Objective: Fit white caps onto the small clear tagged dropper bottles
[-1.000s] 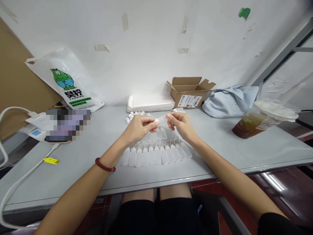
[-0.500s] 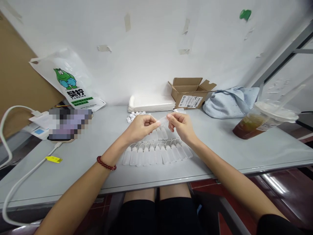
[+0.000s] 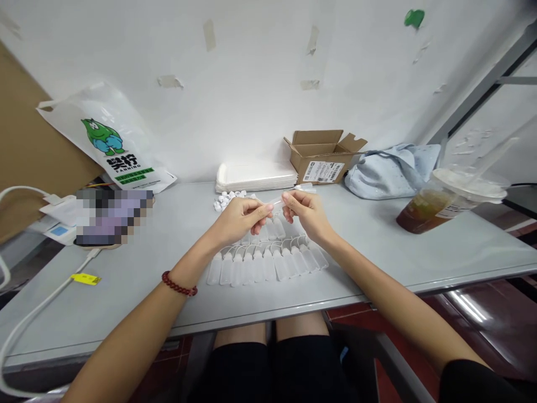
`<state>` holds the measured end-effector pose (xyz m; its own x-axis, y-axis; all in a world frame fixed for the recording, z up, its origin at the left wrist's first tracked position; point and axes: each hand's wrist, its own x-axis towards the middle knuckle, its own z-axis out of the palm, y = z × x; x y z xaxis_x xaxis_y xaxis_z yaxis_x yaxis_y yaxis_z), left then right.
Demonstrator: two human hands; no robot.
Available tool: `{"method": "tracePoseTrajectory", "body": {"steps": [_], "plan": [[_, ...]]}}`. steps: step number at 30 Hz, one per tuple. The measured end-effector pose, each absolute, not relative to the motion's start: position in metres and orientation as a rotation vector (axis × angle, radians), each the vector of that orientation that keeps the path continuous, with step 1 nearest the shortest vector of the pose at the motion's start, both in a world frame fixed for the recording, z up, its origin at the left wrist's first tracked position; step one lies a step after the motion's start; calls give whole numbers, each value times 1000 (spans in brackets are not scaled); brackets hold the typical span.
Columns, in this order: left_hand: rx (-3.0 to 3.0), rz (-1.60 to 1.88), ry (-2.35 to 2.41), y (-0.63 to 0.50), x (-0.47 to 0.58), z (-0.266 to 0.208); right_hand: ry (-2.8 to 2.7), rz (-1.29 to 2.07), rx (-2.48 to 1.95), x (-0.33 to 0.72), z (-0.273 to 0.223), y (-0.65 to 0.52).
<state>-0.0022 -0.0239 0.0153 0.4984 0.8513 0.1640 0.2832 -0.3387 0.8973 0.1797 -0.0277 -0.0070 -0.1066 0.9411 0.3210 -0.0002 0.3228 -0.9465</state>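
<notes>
At the centre of the frame we see a small translucent tube [image 3: 277, 202], its ends pinched between the fingertips of the left hand [image 3: 240, 217] and right hand [image 3: 308, 212]. Below, translucent bottles [image 3: 260, 267] lie in a row; above left, white pieces [image 3: 229, 198] cluster.

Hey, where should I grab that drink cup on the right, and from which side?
Probably around the body of the drink cup, below its lid, with your right hand coming from the near left. The body tapers beneath the wider lid, the straw juts up from the top, and the blue cloth bundle lies toward the wall.
</notes>
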Motion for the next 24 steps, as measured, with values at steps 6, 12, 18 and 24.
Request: {"method": "tracePoseTrajectory", "body": {"steps": [6, 12, 18, 24], "plan": [[2082, 889, 1091, -28, 0, 12, -1387, 1174, -1010, 181, -4, -26], [2663, 889, 1184, -24, 2, -2, -1284, 1375, -1145, 184, -5, -23], [2743, 721, 1300, -12, -3, -7, -1290, 1304, -1239, 194, -3, -13], [2442, 956, 1515, 9, -37, 1, -1696, 297, -1613, 256, -8, 18]]}}
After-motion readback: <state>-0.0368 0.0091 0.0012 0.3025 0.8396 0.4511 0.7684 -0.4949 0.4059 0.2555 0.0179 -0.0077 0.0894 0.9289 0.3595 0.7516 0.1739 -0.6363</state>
